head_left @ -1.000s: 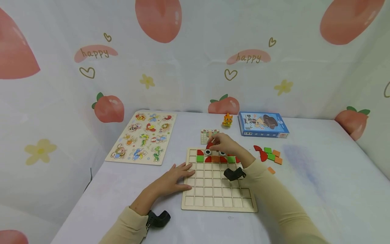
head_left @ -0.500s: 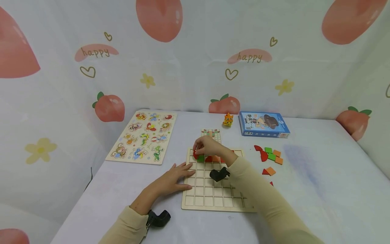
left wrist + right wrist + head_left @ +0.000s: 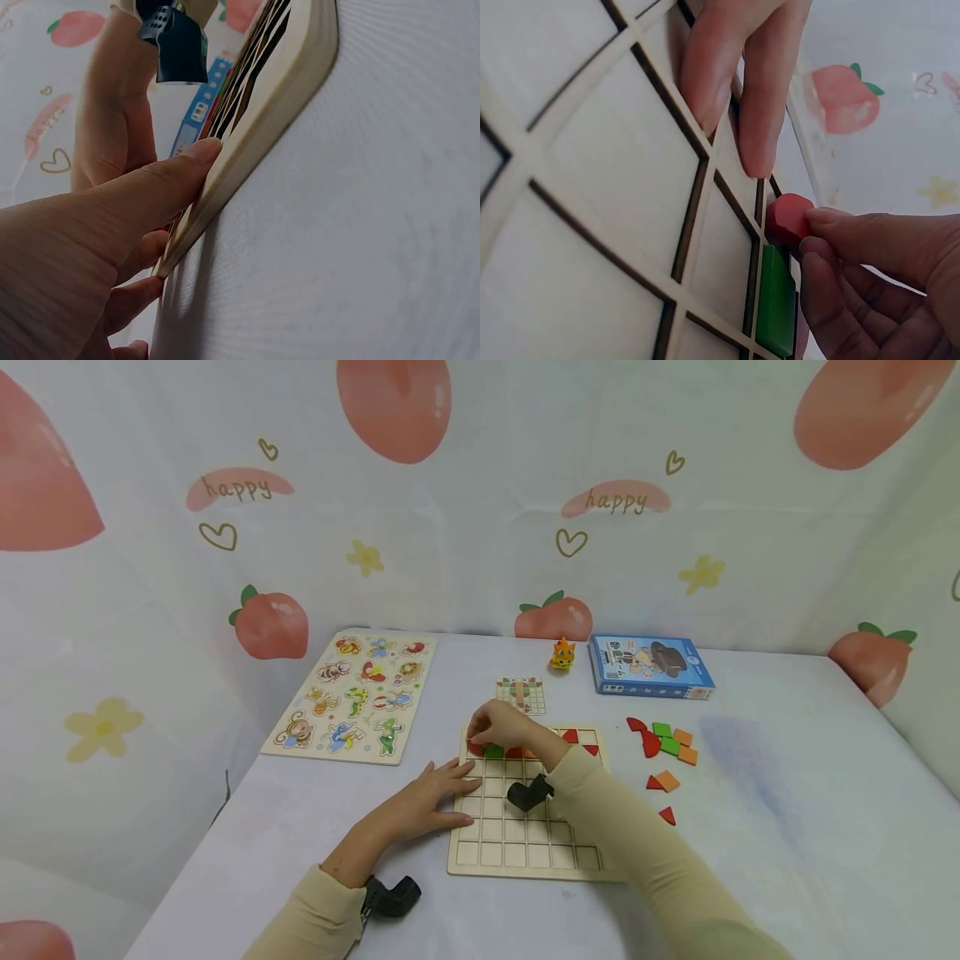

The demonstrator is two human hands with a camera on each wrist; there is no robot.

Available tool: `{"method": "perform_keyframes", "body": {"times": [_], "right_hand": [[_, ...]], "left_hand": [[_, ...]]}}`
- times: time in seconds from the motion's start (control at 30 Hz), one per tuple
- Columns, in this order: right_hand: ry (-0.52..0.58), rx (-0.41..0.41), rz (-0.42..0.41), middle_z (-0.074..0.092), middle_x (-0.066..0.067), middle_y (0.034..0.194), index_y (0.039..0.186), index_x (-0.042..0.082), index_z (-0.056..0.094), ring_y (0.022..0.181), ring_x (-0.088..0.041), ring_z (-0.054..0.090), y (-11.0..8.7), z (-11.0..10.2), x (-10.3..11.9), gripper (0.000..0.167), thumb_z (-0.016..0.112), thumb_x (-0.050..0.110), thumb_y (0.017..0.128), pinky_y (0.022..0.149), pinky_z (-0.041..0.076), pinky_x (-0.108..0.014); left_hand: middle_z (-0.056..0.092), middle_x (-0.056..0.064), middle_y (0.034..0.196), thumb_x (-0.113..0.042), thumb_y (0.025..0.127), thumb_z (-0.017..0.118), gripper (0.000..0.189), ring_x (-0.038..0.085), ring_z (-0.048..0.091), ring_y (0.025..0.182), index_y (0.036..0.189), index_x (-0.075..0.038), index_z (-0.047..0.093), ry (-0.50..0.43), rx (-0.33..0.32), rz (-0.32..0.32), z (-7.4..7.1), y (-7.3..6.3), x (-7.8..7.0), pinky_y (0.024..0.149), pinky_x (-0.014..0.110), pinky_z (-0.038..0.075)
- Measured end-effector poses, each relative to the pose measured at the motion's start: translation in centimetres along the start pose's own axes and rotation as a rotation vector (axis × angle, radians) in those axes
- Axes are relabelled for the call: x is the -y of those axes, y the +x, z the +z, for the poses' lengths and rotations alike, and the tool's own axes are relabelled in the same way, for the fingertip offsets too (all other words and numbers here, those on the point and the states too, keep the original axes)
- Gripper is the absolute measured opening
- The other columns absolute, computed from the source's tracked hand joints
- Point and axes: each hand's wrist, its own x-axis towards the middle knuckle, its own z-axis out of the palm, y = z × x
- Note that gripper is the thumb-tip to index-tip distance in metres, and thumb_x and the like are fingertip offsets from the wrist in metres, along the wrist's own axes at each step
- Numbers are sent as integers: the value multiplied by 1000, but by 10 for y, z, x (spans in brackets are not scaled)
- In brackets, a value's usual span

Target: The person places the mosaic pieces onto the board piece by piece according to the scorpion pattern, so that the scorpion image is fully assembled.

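Observation:
A wooden grid board (image 3: 506, 855) lies on the table, with red, green and orange pieces in its far rows. My right hand (image 3: 501, 725) is over the far left corner and pinches a red piece (image 3: 787, 216) between thumb and fingers. In the right wrist view that piece sits beside a green square tile (image 3: 775, 304) in the grid; its full shape is partly covered. My left hand (image 3: 422, 802) rests at the board's left edge, fingers spread, fingertips touching the frame. The right hand hides part of the top row.
A small pattern card (image 3: 531, 700) lies behind the board. Loose red, green and orange pieces (image 3: 670, 742) are scattered to the right. An animal puzzle board (image 3: 341, 710) lies at left. A blue box (image 3: 651, 667) and small orange figurine (image 3: 562, 655) stand at the back.
My right hand has moved left across the board with the red piece, then slightly nearer to me, down to the left column. The left hand has stayed in place.

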Motion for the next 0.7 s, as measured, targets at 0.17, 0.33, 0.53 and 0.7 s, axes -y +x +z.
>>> {"method": "perform_keyframes", "body": {"times": [0.17, 0.33, 0.53, 0.7], "right_hand": [[-11, 11, 22, 67, -10, 81, 88, 0, 70, 64, -9, 59, 0, 1, 3, 6, 64, 3, 85, 60, 53, -21], [-29, 23, 53, 67, -8, 81, 86, 1, 70, 65, -8, 56, 1, 2, 4, 4, 67, 3, 84, 59, 51, -19], [-28, 11, 73, 68, -9, 81, 85, 0, 70, 65, -8, 56, 0, 1, 5, 5, 68, 4, 83, 59, 50, -18], [-54, 10, 72, 68, -9, 81, 84, 0, 70, 65, -8, 56, -1, 1, 6, 4, 68, 3, 83, 59, 50, -18]], "left_hand": [[32, 11, 151, -40, 86, 63, 59, 33, 21, 142, 134, -10, 51, 3, -4, 3, 0, 0, 1, 112, 63, 13], [32, 12, 150, -40, 86, 63, 58, 33, 21, 142, 134, -10, 51, 2, -7, 7, 1, 0, 1, 112, 63, 13], [32, 11, 150, -40, 86, 63, 59, 34, 21, 142, 134, -10, 51, -1, -4, 1, 1, 1, 1, 111, 63, 13], [32, 11, 151, -40, 85, 64, 59, 34, 20, 142, 134, -10, 51, -8, 0, -6, 1, 1, 1, 112, 63, 12]]}}
